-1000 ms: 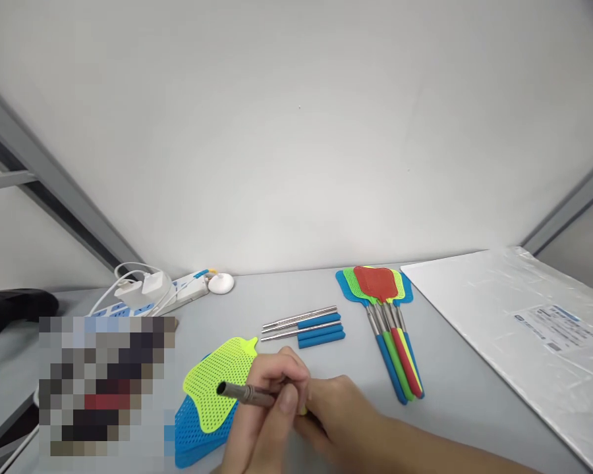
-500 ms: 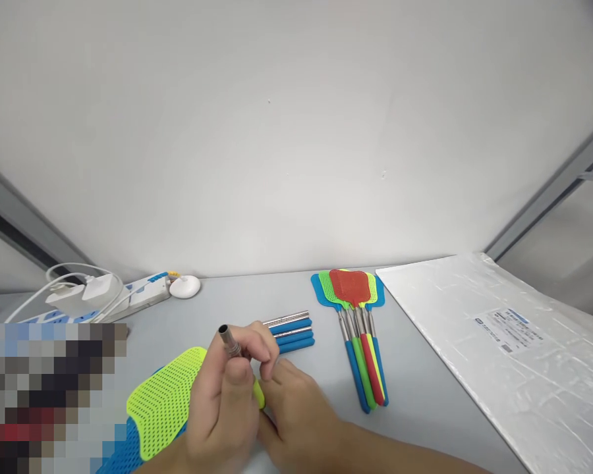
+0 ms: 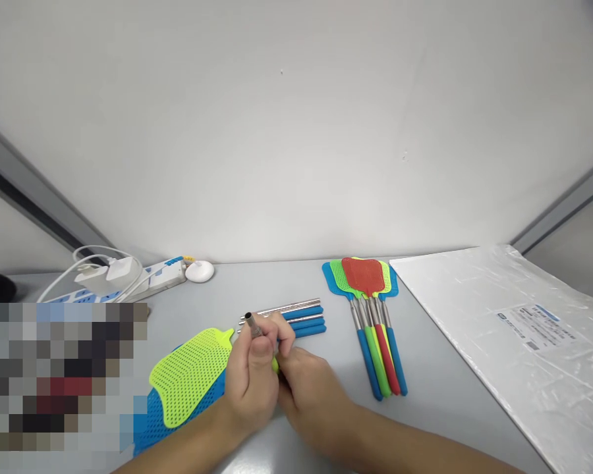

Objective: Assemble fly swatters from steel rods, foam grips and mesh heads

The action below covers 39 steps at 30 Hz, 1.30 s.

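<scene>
Currently, two bare hands meet low in the middle of the view, above a grey table (image 3: pixel 439 401); the left hand (image 3: pixel 254 378) is closed around a slim metal tube (image 3: pixel 250 324), its thumb pressed along the near side and the hollow end poking out above the fist; the right hand (image 3: pixel 313 388) is curled just beside it, seemingly clamped on a yellow-green grip (image 3: pixel 275 364), of which only a sliver shows between the hands, so the exact hold of those fingers is hidden.

What has changed is the tube's angle: a second ago it stuck out sideways to the left, with more of its length showing; now it tips upward, tilted slightly left, and only a short stub is bare; both hands have stayed closed. For the work, this suggests the handle is being adjusted or turned towards its open end; no head is fitted to that end yet.

Left of the hands, a loose yellow-green swatter head (image 3: pixel 192 378) lies over blue swatter heads (image 3: pixel 151 418), none of them held; just behind the hands are spare rods with blue grips (image 3: pixel 309 324); to the right, well apart, assembled swatters (image 3: pixel 377 359) in blue, green, yellow and red lie fanned together, beside a white wrapped package (image 3: pixel 474 316).
</scene>
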{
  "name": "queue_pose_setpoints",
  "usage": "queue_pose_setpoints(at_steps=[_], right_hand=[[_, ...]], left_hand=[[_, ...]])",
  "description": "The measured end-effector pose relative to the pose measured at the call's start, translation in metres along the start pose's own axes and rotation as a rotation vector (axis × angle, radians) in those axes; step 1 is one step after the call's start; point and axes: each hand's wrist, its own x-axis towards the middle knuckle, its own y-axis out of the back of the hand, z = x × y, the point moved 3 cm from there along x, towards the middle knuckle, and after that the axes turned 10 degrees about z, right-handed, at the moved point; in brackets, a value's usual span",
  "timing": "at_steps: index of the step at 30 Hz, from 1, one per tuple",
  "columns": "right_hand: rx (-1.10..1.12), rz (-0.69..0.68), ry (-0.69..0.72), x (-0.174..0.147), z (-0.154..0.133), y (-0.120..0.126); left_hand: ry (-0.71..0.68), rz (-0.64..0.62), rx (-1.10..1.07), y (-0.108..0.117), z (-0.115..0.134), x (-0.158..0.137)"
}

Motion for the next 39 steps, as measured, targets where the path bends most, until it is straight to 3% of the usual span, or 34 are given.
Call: queue_pose_setpoints(at_steps=[6,12,19,23,27,31,36,39], right_hand=[[-0.010,-0.028,0.009,-0.002,0.005,-0.003],[-0.041,-0.044,0.010,-0.004,0.004,-0.004],[0.032,-0.019,0.025,-0.002,-0.003,-0.001],[0.128,0.024,0.046,-0.002,-0.010,0.004],[0.020,0.005,0.005,-0.005,-0.006,0.000],[-0.066,0.019,0.017,-0.008,0.002,-0.006],[0.153,0.056,0.079,-0.011,0.002,-0.002],[0.189,0.093,0.148,-0.013,-0.007,0.006]], left_hand=[[0.080,0.003,-0.020,0.005,-0.013,-0.012],[0.155,-0.076,-0.094,0.009,-0.020,-0.023],[0.219,-0.097,0.090,0.017,-0.022,-0.031],[0.220,-0.133,0.153,0.018,-0.011,-0.028],[0.213,-0.187,0.213,0.017,-0.004,-0.025],[0.208,-0.152,0.197,0.017,-0.003,-0.021],[0.207,-0.222,0.164,0.015,0.002,-0.022],[0.114,-0.124,0.070,0.019,0.012,-0.022]])
